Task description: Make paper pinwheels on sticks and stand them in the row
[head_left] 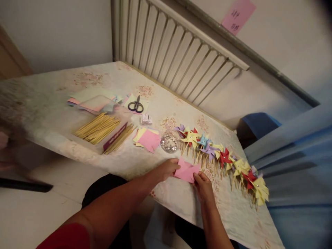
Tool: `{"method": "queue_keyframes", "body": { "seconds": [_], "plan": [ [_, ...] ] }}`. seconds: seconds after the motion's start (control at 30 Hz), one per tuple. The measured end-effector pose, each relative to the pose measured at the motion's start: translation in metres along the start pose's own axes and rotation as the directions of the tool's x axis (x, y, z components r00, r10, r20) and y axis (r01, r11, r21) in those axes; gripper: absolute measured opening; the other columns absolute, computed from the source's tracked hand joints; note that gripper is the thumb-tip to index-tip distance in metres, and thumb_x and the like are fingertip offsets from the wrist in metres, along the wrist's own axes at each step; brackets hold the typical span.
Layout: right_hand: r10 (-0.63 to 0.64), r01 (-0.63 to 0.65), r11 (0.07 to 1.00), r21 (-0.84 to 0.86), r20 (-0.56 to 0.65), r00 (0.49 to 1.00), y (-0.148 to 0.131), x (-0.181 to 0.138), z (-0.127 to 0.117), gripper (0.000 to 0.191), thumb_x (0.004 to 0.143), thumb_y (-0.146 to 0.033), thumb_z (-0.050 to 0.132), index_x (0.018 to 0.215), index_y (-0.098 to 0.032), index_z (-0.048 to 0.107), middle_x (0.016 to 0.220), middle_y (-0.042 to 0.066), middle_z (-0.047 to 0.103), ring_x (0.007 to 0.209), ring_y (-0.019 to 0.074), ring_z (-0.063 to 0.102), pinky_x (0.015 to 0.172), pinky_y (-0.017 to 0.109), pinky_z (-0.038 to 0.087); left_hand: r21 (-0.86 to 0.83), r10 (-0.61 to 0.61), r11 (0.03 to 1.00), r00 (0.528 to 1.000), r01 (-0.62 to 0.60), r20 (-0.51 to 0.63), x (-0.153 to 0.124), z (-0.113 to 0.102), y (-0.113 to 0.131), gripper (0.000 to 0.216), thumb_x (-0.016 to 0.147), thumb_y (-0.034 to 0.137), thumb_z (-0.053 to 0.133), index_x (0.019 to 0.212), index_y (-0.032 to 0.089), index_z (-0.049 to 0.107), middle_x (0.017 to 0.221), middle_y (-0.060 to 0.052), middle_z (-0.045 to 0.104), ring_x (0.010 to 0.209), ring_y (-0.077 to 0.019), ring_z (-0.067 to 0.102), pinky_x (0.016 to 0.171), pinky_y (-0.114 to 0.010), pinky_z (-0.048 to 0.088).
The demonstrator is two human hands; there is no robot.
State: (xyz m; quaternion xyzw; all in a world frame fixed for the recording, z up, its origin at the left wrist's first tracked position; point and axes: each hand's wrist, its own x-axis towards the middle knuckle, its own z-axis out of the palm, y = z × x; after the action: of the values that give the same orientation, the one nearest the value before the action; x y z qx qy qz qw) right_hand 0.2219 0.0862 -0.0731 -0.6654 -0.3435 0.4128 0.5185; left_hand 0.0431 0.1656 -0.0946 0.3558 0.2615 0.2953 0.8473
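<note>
A pink paper square (187,172) with slits cut in it is held between both hands over the table's front edge. My left hand (169,168) pinches its left side, and my right hand (203,182) grips the lower right corner. Just beyond lies a round clear dish (169,143) of small shiny pins. To its left sits a pile of cut paper squares (149,140), a pink one on top. Finished paper pinwheels (209,151) on sticks, in yellow, red, purple and blue, stretch in a long row to the right.
An open clear box (89,140) holds wooden sticks (98,128), with more sticks beside it. Black-handled scissors (136,105), a small white box (146,119) and coloured paper sheets (94,103) lie farther back. A radiator (171,52) stands behind the table; a blue curtain (298,166) hangs at right.
</note>
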Motion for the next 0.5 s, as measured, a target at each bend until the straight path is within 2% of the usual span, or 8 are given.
{"method": "queue_keyframes", "body": {
  "seconds": [0.07,0.13,0.23,0.37,0.5],
  "plan": [
    [-0.069,0.070,0.990,-0.124,0.011,0.998,-0.020,0.002,-0.003,0.033,0.058,-0.051,0.082,0.068,-0.022,0.068,0.051,-0.003,0.053,0.047,0.0128,0.042,0.049,0.026,0.032,0.036,-0.057,0.998,0.998,0.058,-0.023,-0.004,0.000,0.004,0.033,0.063,0.031,0.073,0.092,0.019,0.065,0.085,-0.006,0.067,0.079,-0.0212,0.065,0.074,-0.035,0.053],
    [-0.133,0.140,0.963,-0.232,0.043,0.990,-0.047,0.005,-0.003,0.032,0.061,-0.051,0.080,0.064,-0.022,0.068,0.048,-0.003,0.050,0.047,0.0133,0.041,0.050,0.027,0.031,0.057,-0.074,0.996,0.997,0.074,0.005,-0.007,-0.001,0.007,0.036,0.063,0.035,0.074,0.093,0.018,0.064,0.088,-0.006,0.067,0.081,-0.0207,0.066,0.074,-0.034,0.053],
    [-0.201,0.234,0.928,-0.291,0.137,0.970,-0.093,0.013,0.008,0.031,0.060,-0.049,0.082,0.063,-0.022,0.068,0.051,-0.001,0.053,0.050,0.0133,0.043,0.051,0.027,0.033,0.073,-0.121,0.990,0.992,0.119,0.022,-0.009,-0.005,0.006,0.042,0.063,0.037,0.076,0.096,0.018,0.061,0.095,-0.008,0.066,0.080,-0.0210,0.067,0.072,-0.034,0.052],
    [-0.273,0.339,0.889,-0.307,0.239,0.932,-0.151,0.027,0.045,0.031,0.061,-0.048,0.082,0.067,-0.020,0.069,0.054,-0.002,0.055,0.051,0.0119,0.044,0.051,0.025,0.035,0.127,-0.164,0.979,0.986,0.160,0.019,-0.009,-0.010,-0.001,0.030,0.069,0.033,0.068,0.093,0.018,0.058,0.090,-0.005,0.063,0.072,-0.0168,0.065,0.069,-0.032,0.050],
    [-0.271,0.417,0.842,-0.343,0.400,0.876,-0.197,0.044,0.101,0.031,0.063,-0.046,0.079,0.067,-0.018,0.067,0.054,-0.002,0.056,0.051,0.0104,0.046,0.050,0.023,0.035,0.307,-0.151,0.943,0.988,0.131,0.042,-0.015,-0.011,0.001,0.027,0.072,0.026,0.065,0.097,0.017,0.060,0.096,-0.005,0.063,0.071,-0.0142,0.063,0.067,-0.029,0.048]
  ]
}}
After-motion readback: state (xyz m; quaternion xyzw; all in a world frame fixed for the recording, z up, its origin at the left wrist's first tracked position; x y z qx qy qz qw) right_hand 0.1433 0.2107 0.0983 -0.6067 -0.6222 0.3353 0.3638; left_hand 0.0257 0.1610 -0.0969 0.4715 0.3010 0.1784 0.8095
